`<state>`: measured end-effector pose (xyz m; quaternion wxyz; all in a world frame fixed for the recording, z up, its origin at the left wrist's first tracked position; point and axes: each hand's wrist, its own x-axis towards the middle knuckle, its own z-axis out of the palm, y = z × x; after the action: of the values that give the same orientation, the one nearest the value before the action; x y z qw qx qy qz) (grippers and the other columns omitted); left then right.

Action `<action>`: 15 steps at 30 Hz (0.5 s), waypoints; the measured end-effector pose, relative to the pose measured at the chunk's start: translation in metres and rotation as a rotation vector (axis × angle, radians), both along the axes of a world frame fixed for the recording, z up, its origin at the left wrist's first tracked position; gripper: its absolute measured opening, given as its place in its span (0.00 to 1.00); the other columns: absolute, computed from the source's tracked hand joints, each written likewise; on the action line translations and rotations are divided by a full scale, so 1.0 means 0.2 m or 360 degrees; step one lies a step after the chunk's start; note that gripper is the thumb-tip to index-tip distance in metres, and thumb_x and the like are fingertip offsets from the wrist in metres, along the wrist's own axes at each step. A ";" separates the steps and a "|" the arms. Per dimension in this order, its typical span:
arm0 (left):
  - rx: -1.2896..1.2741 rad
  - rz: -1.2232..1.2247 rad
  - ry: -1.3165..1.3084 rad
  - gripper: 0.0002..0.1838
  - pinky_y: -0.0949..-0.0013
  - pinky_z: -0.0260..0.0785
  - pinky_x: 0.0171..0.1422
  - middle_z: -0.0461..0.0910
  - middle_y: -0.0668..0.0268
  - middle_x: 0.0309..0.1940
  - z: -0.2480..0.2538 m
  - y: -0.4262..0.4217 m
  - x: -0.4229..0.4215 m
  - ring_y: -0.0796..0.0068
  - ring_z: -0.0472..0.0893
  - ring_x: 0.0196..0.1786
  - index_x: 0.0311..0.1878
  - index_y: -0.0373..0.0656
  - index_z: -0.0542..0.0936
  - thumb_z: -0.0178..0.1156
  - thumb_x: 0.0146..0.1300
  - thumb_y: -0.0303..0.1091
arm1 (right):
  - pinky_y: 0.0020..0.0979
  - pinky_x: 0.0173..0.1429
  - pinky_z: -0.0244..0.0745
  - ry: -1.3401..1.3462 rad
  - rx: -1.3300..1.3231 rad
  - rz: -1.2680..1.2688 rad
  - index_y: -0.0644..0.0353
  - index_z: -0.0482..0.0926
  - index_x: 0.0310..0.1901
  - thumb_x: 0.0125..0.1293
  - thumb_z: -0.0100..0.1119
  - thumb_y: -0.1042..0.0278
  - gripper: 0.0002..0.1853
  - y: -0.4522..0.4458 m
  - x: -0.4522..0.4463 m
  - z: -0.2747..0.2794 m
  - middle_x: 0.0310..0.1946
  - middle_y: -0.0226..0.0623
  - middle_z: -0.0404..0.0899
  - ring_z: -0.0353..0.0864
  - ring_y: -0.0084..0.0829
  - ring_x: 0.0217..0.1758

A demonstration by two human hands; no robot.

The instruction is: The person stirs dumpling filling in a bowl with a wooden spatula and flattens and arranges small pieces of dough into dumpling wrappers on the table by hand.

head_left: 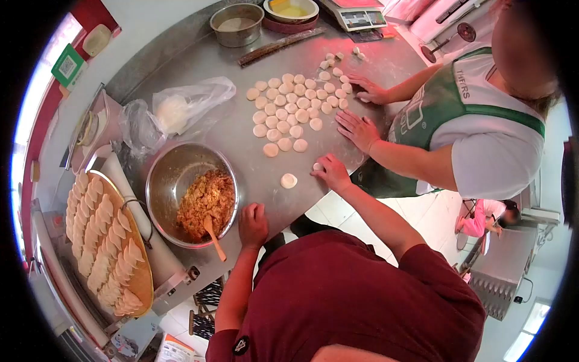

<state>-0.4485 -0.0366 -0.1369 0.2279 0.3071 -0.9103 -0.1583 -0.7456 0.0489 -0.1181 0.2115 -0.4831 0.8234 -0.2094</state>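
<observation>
My right hand (333, 174) is at the table's near edge, with its fingertips closed on a small pale dough piece (317, 167). To the left of it lies one flat round dough wrapper (289, 180). My left hand (253, 225) rests as a fist on the table edge, and nothing shows in it. Beside that fist stands a steel bowl (158, 202) with reddish-brown minced filling (208, 202) and a wooden spoon (213, 236) leaning out. Several flattened dough rounds (283, 114) are spread over the middle of the steel table.
A co-worker in a green apron (431, 108) has both hands on the table at right. Rows of dumplings (105, 241) fill a board at left. A plastic bag (193, 96) with dough, a rolling pin (280, 46), a steel pan (236, 25) and a scale (356, 15) lie farther back.
</observation>
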 end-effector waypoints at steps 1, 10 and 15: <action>0.0012 -0.0006 0.0010 0.13 0.56 0.65 0.48 0.70 0.60 0.42 -0.01 0.00 0.00 0.56 0.71 0.44 0.45 0.41 0.73 0.54 0.54 0.26 | 0.41 0.44 0.74 0.0181 0.0060 0.0010 0.55 0.74 0.39 0.49 0.66 0.58 0.18 -0.01 0.02 0.06 0.38 0.40 0.71 0.76 0.44 0.42; -0.0025 0.0015 0.0013 0.12 0.59 0.66 0.46 0.70 0.61 0.41 0.00 -0.01 0.00 0.58 0.72 0.43 0.44 0.41 0.74 0.54 0.55 0.26 | 0.37 0.43 0.74 0.0293 -0.0179 0.0518 0.53 0.73 0.44 0.51 0.61 0.66 0.17 -0.01 -0.06 0.06 0.37 0.38 0.70 0.74 0.40 0.43; -0.0015 0.0011 -0.0002 0.11 0.59 0.66 0.46 0.70 0.61 0.41 -0.01 -0.01 0.00 0.59 0.72 0.43 0.44 0.41 0.74 0.54 0.56 0.26 | 0.37 0.44 0.73 0.0133 -0.0170 0.0473 0.57 0.74 0.43 0.50 0.61 0.66 0.17 -0.01 -0.03 0.06 0.37 0.39 0.70 0.73 0.40 0.42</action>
<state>-0.4484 -0.0383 -0.1392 0.2294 0.3092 -0.9101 -0.1530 -0.7512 0.0462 -0.1058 0.1796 -0.6184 0.7388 -0.1988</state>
